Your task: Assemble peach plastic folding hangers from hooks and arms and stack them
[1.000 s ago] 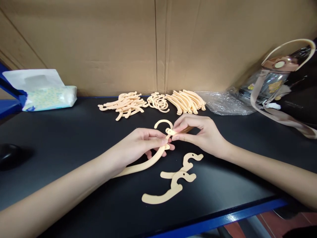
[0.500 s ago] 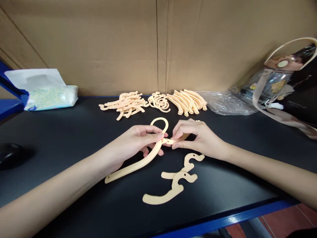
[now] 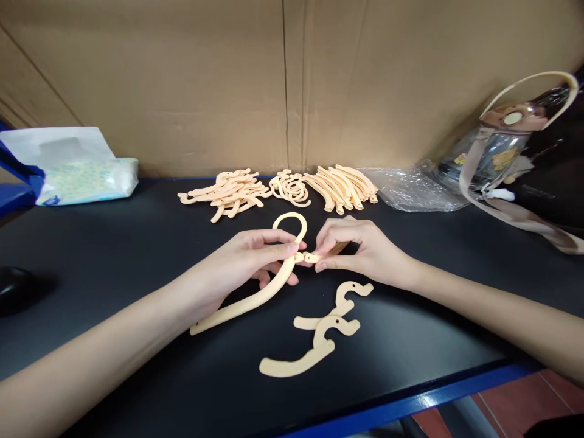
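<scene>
My left hand [image 3: 255,258] pinches a cream plastic hanger hook [image 3: 291,215] together with a long curved hanger arm [image 3: 255,299], where the two meet. The arm slants down toward the left forearm. Closed on a second hanger arm [image 3: 312,258] is my right hand [image 3: 349,243], which covers most of that piece. Its holed end sits right beside the joint at my left fingertips; whether they touch, I cannot tell. Below the hands lie two curved pieces with hooked ends, a nearer one [image 3: 296,367] and a farther one [image 3: 353,289], partly overlapping.
Along the back lie a pile of curved pieces [image 3: 232,191], a pile of hooks [image 3: 292,188] and a pile of hanger arms [image 3: 344,187]. A clear plastic bag [image 3: 406,190] and a strapped bottle [image 3: 495,152] stand right. Tissues [image 3: 86,179] and a black mouse [image 3: 16,289] are left.
The whole view has shifted slightly, so everything sits a little farther left. Both hands keep their grips, and the right hand's piece has shifted slightly at the joint.
</scene>
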Tool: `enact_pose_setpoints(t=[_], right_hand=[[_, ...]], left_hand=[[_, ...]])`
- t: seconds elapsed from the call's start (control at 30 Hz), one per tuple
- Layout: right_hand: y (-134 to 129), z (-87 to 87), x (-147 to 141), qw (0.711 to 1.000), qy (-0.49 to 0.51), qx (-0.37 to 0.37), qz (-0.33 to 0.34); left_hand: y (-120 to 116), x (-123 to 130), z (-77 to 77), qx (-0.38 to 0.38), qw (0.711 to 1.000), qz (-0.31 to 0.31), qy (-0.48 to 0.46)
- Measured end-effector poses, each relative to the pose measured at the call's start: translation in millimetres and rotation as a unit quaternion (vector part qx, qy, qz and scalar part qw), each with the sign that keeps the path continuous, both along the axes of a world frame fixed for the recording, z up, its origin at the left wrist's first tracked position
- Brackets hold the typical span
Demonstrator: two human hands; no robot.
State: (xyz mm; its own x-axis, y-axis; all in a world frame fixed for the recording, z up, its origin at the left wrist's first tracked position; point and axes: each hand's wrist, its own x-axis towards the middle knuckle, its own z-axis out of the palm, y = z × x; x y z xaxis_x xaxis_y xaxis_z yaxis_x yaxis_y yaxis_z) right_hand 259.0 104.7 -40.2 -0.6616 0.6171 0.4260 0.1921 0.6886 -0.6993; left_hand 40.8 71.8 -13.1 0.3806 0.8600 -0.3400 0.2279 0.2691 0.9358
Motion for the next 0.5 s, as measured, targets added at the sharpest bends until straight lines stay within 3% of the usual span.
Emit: enact_pose_setpoints(t=[0.23,0.5], right_hand=[[-1.8,-0.3,0.4,0.999,-0.02,0.039,0.003],[-2.7,1.1,-1.1,1.0,-0.002,0.017,0.004]], left_hand=[[-0.1,-1.5,0.1,-0.001,1.0,-0.023,-0.001],[1.6,-2.4,2.0,-0.014,1.0,-0.021,-0.002]])
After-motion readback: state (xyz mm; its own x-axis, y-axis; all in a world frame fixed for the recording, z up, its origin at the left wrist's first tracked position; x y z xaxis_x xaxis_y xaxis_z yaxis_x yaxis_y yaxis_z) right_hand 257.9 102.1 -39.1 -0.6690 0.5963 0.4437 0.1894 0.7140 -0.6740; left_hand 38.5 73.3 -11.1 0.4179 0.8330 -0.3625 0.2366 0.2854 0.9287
